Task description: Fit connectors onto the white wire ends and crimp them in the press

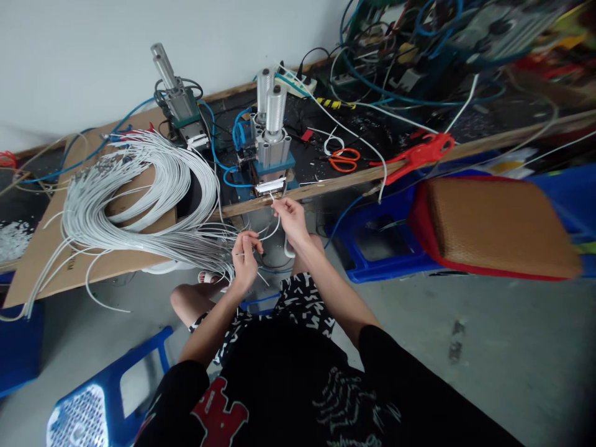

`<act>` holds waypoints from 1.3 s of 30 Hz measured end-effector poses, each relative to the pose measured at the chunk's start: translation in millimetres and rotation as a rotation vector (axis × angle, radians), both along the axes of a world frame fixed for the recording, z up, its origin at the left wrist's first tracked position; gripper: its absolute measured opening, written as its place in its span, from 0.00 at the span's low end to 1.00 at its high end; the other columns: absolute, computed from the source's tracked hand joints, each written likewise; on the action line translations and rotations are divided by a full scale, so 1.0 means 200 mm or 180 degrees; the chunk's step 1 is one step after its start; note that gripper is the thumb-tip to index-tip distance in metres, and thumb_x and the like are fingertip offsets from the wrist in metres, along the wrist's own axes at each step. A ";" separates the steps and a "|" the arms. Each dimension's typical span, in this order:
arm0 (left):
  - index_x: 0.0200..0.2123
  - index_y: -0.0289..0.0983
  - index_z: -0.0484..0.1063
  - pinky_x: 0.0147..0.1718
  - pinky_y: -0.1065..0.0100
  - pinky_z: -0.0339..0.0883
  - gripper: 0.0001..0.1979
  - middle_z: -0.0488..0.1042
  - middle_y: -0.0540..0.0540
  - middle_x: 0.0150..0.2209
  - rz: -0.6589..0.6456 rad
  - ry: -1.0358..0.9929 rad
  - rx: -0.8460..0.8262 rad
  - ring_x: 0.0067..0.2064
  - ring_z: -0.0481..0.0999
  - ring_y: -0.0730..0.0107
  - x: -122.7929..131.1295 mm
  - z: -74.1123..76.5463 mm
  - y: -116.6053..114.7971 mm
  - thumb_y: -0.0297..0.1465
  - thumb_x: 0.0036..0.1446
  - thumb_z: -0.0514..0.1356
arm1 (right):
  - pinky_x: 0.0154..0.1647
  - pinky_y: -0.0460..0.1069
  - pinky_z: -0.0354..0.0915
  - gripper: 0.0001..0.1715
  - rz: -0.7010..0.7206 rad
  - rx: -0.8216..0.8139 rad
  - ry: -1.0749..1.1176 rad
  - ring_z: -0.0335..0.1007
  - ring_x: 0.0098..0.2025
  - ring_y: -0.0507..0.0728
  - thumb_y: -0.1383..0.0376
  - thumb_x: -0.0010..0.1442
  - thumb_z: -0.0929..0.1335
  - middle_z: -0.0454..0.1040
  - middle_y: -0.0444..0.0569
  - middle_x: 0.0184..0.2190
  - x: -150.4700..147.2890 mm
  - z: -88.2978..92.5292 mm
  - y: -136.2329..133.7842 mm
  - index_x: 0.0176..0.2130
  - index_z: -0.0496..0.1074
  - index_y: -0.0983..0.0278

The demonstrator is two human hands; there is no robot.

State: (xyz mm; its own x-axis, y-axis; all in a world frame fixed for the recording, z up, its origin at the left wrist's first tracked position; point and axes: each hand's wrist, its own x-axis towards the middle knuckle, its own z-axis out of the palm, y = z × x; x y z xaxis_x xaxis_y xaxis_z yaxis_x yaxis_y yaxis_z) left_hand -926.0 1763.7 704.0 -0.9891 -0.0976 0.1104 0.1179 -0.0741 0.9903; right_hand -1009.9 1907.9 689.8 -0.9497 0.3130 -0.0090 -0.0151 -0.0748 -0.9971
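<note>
My right hand (290, 218) pinches a white cable (278, 228) close to its end, just below the front of a small pneumatic press (272, 152) with metal cylinders. The cable's tip points up at the white block (270, 185) on the press; whether it touches is too small to tell. My left hand (246, 253) is lower and to the left, its fingers closed on a thin cable that looks like the same one. Beside it, a large coiled bundle of white cables (139, 186) lies with its loose ends reaching toward my left hand.
The bundle rests on cardboard (28, 273). A second press (179, 102) stands behind it. Orange-handled scissors (343, 160) and a red tool (419, 155) lie at the right along the bench edge. A blue chair with a brown cushion (498, 226) is at right, a blue stool (114, 379) at lower left.
</note>
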 end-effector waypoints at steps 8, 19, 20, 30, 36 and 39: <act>0.38 0.38 0.71 0.31 0.67 0.64 0.24 0.68 0.53 0.21 0.0005 -0.0074 0.0007 0.24 0.67 0.71 0.00 0.00 0.01 0.52 0.70 0.49 | 0.30 0.48 0.57 0.22 -0.0069 0.0001 0.0047 0.60 0.24 0.50 0.48 0.55 0.73 0.67 0.40 0.19 -0.01 0.01 -0.03 0.23 0.68 0.60; 0.38 0.38 0.71 0.31 0.67 0.63 0.24 0.68 0.53 0.21 -0.0028 -0.0090 -0.0024 0.24 0.66 0.72 0.01 -0.01 0.02 0.52 0.70 0.50 | 0.31 0.48 0.58 0.23 -0.0134 0.0067 -0.0013 0.59 0.24 0.50 0.47 0.54 0.72 0.66 0.40 0.18 -0.01 0.00 -0.02 0.22 0.65 0.60; 0.38 0.38 0.71 0.31 0.67 0.63 0.24 0.68 0.53 0.21 -0.0034 -0.0094 -0.0034 0.24 0.66 0.72 0.01 -0.01 0.02 0.52 0.70 0.49 | 0.31 0.48 0.58 0.23 -0.0136 0.0071 -0.0018 0.59 0.24 0.50 0.48 0.54 0.72 0.66 0.40 0.19 -0.01 0.00 -0.02 0.23 0.66 0.60; 0.38 0.38 0.71 0.30 0.67 0.63 0.25 0.68 0.53 0.21 -0.0052 -0.0125 -0.0089 0.24 0.66 0.72 0.01 -0.01 0.02 0.52 0.70 0.49 | 0.32 0.48 0.60 0.22 -0.0159 0.0160 0.0071 0.62 0.25 0.50 0.49 0.58 0.72 0.67 0.40 0.20 0.07 0.05 -0.04 0.24 0.67 0.60; 0.38 0.38 0.72 0.30 0.67 0.63 0.25 0.67 0.53 0.20 -0.0038 -0.0118 -0.0061 0.24 0.66 0.72 0.02 -0.01 0.02 0.52 0.70 0.49 | 0.31 0.48 0.60 0.22 -0.0132 0.0062 0.0170 0.62 0.24 0.50 0.47 0.56 0.73 0.67 0.40 0.20 0.03 0.06 -0.03 0.25 0.69 0.60; 0.38 0.38 0.71 0.29 0.67 0.62 0.25 0.67 0.53 0.20 -0.0040 -0.0125 -0.0063 0.23 0.65 0.72 0.02 -0.01 0.02 0.53 0.70 0.49 | 0.32 0.48 0.61 0.22 -0.0128 0.0064 0.0133 0.63 0.25 0.51 0.46 0.56 0.72 0.68 0.40 0.20 0.02 0.05 -0.03 0.26 0.70 0.60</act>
State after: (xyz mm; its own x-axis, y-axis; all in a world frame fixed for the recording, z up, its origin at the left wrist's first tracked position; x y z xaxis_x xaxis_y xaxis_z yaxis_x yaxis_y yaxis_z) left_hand -921.6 1767.6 701.9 -0.9938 -0.0832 0.0733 0.0781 -0.0558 0.9954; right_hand -1005.5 1902.0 699.5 -0.9358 0.3506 0.0372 -0.0595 -0.0531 -0.9968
